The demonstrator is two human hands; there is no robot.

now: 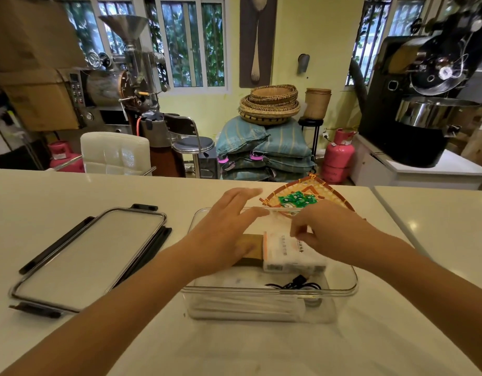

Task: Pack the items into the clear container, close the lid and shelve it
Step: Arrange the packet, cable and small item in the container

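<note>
The clear container (343, 290) stands on the white counter in front of me. Inside lie a white packet with orange edge (284, 256), a brown flat box (252, 248) and a black cable (294, 284). My left hand (229, 232) hovers flat over the container's left half with fingers spread, above the brown box. My right hand (324, 229) pinches the top edge of the white packet. The clear lid with black clips (90, 256) lies flat on the counter to the left. A woven tray (329, 194) behind the container holds several small green packets (295, 200).
The counter's far edge runs just behind the woven tray. Beyond it stand a white chair (115, 151), a stool (193, 143), stacked sacks (264, 150), pink gas cylinders (338, 156) and roasting machines. A second counter (438, 213) adjoins on the right.
</note>
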